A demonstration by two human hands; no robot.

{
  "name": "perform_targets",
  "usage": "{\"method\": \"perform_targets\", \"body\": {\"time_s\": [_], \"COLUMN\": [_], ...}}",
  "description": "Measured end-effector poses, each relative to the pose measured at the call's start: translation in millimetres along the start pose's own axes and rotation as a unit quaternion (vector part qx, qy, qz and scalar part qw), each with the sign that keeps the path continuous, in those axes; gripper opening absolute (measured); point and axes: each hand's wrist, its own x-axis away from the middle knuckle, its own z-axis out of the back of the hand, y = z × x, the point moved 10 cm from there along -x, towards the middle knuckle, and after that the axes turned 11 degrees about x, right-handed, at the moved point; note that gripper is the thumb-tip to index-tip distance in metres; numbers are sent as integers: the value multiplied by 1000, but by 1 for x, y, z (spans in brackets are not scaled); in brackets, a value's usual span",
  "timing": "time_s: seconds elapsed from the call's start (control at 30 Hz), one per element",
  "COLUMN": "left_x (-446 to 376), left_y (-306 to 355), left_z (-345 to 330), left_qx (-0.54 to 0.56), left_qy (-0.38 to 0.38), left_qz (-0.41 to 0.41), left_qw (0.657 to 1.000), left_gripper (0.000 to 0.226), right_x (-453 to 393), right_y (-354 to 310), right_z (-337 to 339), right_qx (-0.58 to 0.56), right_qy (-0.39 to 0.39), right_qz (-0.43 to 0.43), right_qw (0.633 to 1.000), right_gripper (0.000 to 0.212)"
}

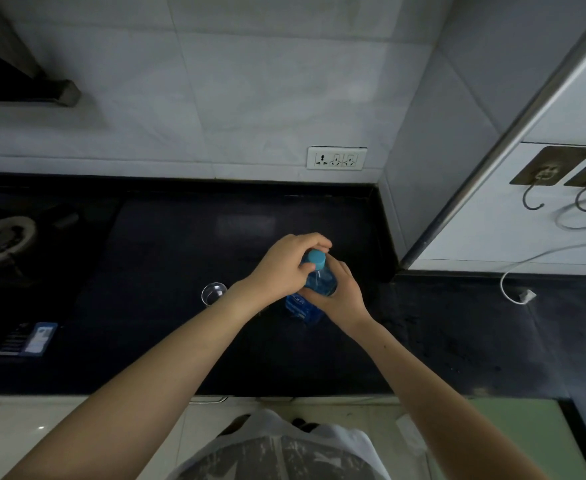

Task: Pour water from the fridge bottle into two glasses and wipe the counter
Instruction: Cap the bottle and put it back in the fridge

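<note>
A blue-tinted plastic water bottle (305,306) stands on the dark counter (167,258), right of centre. My left hand (284,268) is closed over its light-blue cap (315,258) from above. My right hand (340,292) is wrapped around the bottle's shoulder and body from the right. A clear glass (212,293) stands on the counter just left of my left wrist, which partly hides it. Only this one glass shows.
A gas burner (4,239) sits at the far left. A blue-and-white packet (30,339) lies near the front left edge. A wall socket (336,158) is behind the bottle. A white cable with a plug (523,296) lies on the counter at right, below wall hooks (540,188).
</note>
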Motion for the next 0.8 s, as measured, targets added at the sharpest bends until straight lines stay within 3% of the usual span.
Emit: {"method": "perform_targets", "body": {"time_s": [0.07, 0.2, 0.27, 0.43, 0.57, 0.67, 0.8], "left_x": [0, 0, 0, -2, -2, -2, -6], "left_y": [-2, -3, 2, -2, 0, 8, 7], "left_z": [-4, 3, 5, -1, 5, 3, 5], "left_qx": [18, -12, -29, 20, -41, -53, -35], "left_qy": [-27, 26, 46, -26, 15, 34, -12], "left_qz": [9, 35, 8, 17, 32, -1, 9], "left_qw": [999, 999, 998, 999, 999, 998, 999], "left_gripper": [54, 57, 49, 50, 57, 46, 44], "right_x": [0, 0, 0, 0, -1, 0, 0], "right_y": [1, 2, 1, 3, 3, 1, 1], "right_z": [0, -1, -1, -2, -2, 0, 0], "right_qx": [-1, 14, 21, 13, 18, 22, 13], "right_qy": [0, -2, 0, -1, 1, 1, 0], "right_qz": [-3, -3, -3, -9, -5, 1, -4], "right_qw": [1000, 1000, 1000, 1000, 1000, 1000, 1000], "right_gripper": [76, 78, 79, 79, 80, 79, 77]}}
